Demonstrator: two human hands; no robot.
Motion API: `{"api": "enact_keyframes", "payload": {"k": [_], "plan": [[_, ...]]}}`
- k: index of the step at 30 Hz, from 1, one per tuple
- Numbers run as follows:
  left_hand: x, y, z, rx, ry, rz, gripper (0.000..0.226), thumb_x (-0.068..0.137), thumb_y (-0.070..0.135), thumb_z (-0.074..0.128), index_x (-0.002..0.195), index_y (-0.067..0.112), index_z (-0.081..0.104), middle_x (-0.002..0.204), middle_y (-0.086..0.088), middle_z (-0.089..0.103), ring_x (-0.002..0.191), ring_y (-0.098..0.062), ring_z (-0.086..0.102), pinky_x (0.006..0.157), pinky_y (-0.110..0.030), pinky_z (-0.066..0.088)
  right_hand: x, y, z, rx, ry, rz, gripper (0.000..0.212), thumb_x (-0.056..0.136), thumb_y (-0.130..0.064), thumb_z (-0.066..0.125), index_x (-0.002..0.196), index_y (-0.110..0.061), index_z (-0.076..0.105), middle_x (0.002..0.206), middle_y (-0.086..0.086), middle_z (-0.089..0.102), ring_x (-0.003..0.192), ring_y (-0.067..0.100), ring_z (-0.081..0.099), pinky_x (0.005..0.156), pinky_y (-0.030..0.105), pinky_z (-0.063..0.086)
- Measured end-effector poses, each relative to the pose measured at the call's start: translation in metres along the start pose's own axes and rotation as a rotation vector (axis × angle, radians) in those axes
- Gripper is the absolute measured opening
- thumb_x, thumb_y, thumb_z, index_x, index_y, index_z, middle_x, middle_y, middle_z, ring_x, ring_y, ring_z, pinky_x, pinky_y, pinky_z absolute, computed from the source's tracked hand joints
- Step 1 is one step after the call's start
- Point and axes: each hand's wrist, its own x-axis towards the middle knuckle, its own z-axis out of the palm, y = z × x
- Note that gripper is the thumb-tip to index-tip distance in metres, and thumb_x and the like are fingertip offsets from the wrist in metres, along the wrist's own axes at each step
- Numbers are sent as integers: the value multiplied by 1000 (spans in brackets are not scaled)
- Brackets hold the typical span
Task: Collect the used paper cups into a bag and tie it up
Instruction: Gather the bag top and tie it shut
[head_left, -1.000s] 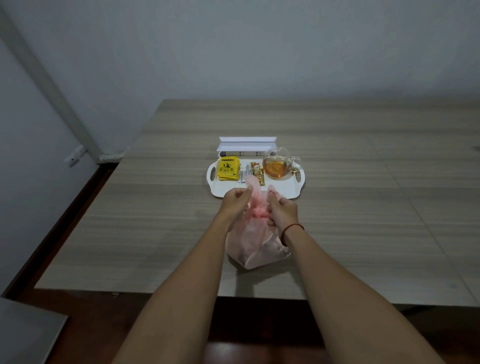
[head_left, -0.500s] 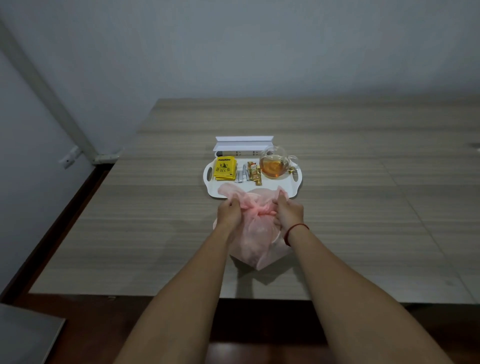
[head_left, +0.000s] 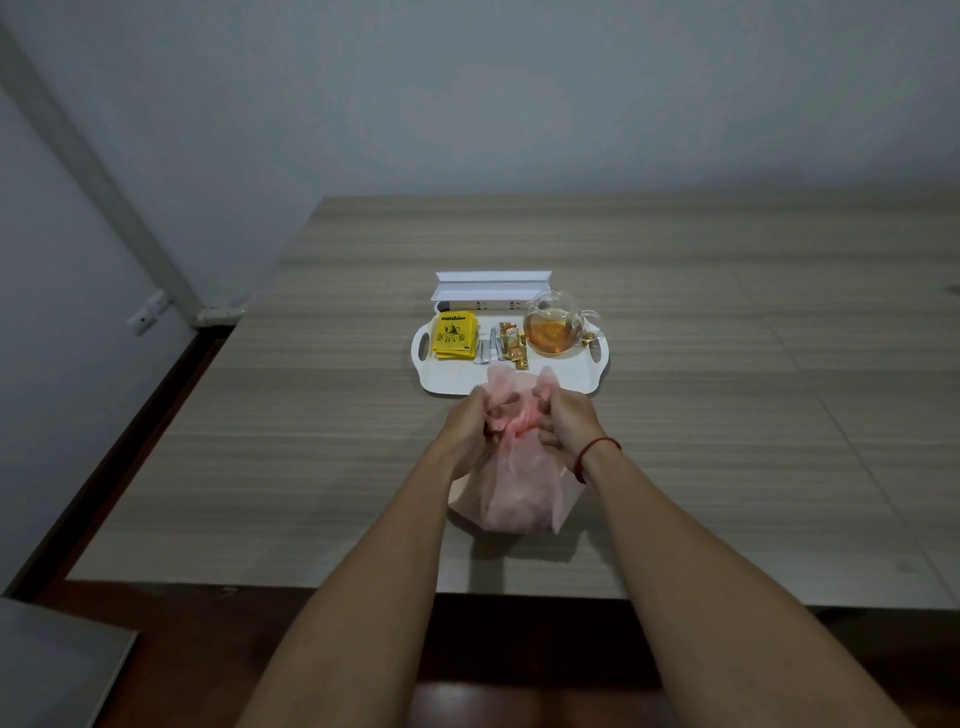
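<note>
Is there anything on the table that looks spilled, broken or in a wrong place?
Nothing stands out. The pink bag sits on the table, both hands gripping its twisted top. Behind it, the white tray holds the glass teapot upright and the yellow tea packets neatly; no spill shows.

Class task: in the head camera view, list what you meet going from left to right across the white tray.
On the white tray: yellow tea packets → grey sachets → orange sachets → glass teapot of amber tea.
</note>
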Motion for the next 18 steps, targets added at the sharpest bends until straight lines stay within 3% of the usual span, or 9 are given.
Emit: {"api": "enact_keyframes", "payload": {"k": [4, 6, 8, 10, 12, 15, 18], "plan": [[-4, -1, 3, 41, -145, 64, 21, 97, 11, 46, 100, 4, 65, 72, -5, 67, 62, -11, 63, 61, -24, 54, 0, 7, 0, -157, 1, -147, 32, 91, -7, 49, 63, -17, 60, 53, 0, 51, 35, 4, 44, 33, 15, 32], [-4, -1, 6, 34, -104, 64, 14, 99, 15, 52, 102, 10, 65, 80, -8, 69, 67, -14, 66, 66, -26, 57, -1, 9, 2, -186, -2, -176, 27, 91, -5, 52, 69, -15, 64, 57, 2, 57, 37, 3, 51, 34, 14, 37], [-3, -3, 10, 42, -59, 76, 15, 98, 16, 54, 109, 12, 63, 90, -11, 69, 71, -15, 66, 62, -25, 57, -3, 9, 4, -224, -2, -178, 24, 92, -9, 53, 72, -15, 65, 61, 2, 59, 45, 7, 55, 36, 14, 39], [-3, -3, 14, 60, -39, 96, 23, 99, 16, 52, 116, 5, 63, 95, -14, 67, 74, -18, 65, 61, -25, 55, -5, 7, 6, -242, -1, -157, 28, 90, -10, 50, 66, -19, 62, 58, 0, 57, 49, 10, 51, 37, 15, 38], [-3, -2, 17, 93, -5, 116, 21, 99, 14, 49, 106, 5, 66, 89, -14, 68, 72, -19, 65, 62, -26, 55, -9, 5, 8, -208, 1, -88, 30, 81, -9, 49, 54, -20, 55, 48, -2, 50, 41, 9, 45, 36, 18, 34], [-2, 0, 19, 184, 48, 81, 22, 97, 12, 49, 107, 6, 66, 86, -14, 69, 74, -21, 66, 67, -28, 56, -14, 3, 7, -123, -60, -31, 25, 71, -16, 51, 47, -21, 55, 45, -4, 51, 39, 9, 45, 38, 21, 34], [0, 1, 19, 238, 36, 40, 23, 98, 13, 48, 105, 2, 67, 79, -12, 67, 67, -18, 65, 63, -27, 54, -14, 8, 5, -202, -70, -103, 30, 86, -37, 58, 61, -21, 58, 52, -5, 54, 44, 7, 48, 41, 19, 38]]}}
